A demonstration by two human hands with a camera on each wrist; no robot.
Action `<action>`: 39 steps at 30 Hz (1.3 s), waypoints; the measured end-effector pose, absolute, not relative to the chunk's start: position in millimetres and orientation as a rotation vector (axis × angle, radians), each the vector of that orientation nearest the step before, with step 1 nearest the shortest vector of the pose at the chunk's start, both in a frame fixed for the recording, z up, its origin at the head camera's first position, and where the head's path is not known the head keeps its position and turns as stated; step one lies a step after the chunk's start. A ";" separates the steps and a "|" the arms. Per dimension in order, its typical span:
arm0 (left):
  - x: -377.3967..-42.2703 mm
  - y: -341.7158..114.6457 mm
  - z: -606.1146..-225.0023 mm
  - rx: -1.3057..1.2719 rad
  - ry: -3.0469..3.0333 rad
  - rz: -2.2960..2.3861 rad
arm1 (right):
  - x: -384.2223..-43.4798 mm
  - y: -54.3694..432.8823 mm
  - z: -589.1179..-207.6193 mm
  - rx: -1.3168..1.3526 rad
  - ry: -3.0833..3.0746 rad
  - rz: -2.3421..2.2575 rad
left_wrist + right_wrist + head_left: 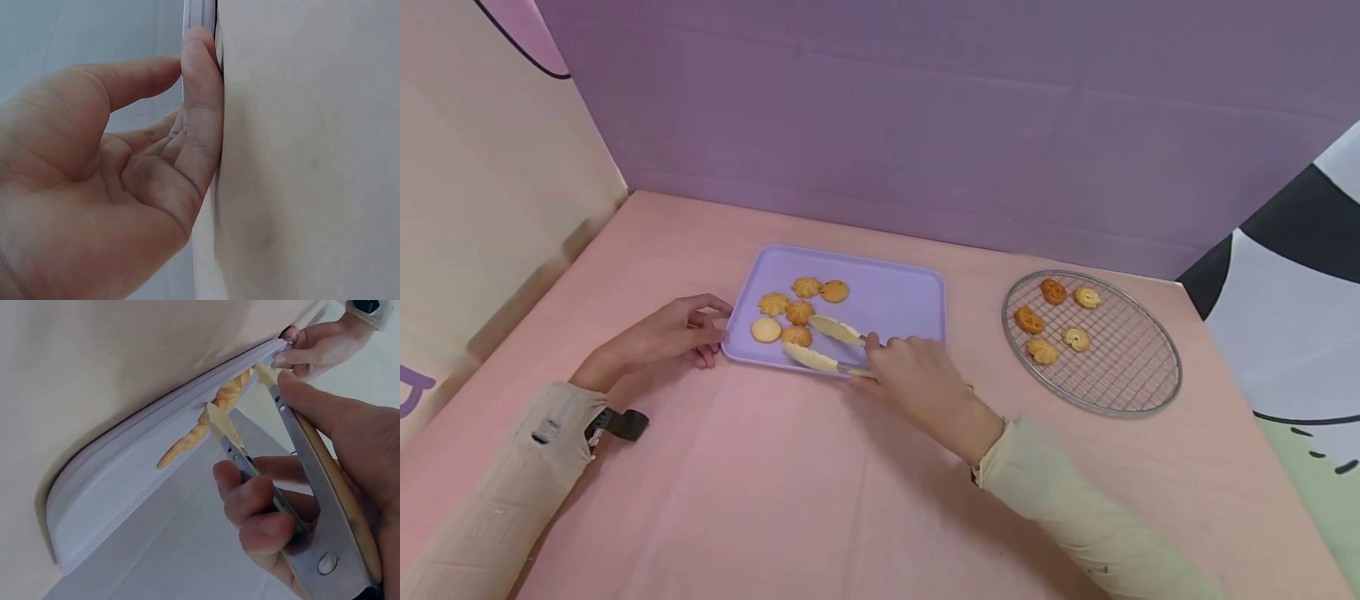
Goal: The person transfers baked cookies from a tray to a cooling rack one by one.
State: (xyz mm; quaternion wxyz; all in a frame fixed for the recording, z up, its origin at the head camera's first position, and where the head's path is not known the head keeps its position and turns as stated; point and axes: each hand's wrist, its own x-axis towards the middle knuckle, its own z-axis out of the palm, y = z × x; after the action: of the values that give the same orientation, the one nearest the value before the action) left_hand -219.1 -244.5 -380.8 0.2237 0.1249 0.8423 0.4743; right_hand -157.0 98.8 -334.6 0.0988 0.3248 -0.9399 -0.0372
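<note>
Tongs (820, 361) sit in the curled fingers of my right hand (917, 371), tips parted by the cookies (800, 313) on the tray (898, 308); whether they touch one, I cannot tell. My left hand (666, 332), fingers loosely bent, touches the tray's edge. Five cookies lie on the rack (1120, 362), so I judge the transfer partway along, likely with the tray's six left

We see a passage over the counter (737, 492) between the tray (902, 300) and the wire rack (1131, 367), and room above the tray's back right. Cookies (800, 312) and tongs (811, 358) crowd its left half; the right hand (917, 375) blocks the front, the left hand (670, 332) the left edge.
</note>
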 end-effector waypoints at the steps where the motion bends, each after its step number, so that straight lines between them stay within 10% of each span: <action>1: -219.2 -244.6 -380.8 0.346 2.321 1.314 | -156.5 97.6 -334.6 0.966 -2.772 -0.121; 39: -217.7 -243.6 -381.4 0.364 2.315 1.330 | -158.9 130.3 -322.1 0.923 -2.690 -0.122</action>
State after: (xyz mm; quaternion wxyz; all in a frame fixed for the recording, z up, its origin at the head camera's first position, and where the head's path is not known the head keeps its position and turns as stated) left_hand -217.7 -243.6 -381.4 0.2217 0.1318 0.8377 0.4814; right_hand -158.9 130.3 -322.1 0.1471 0.3206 -0.9347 -0.0423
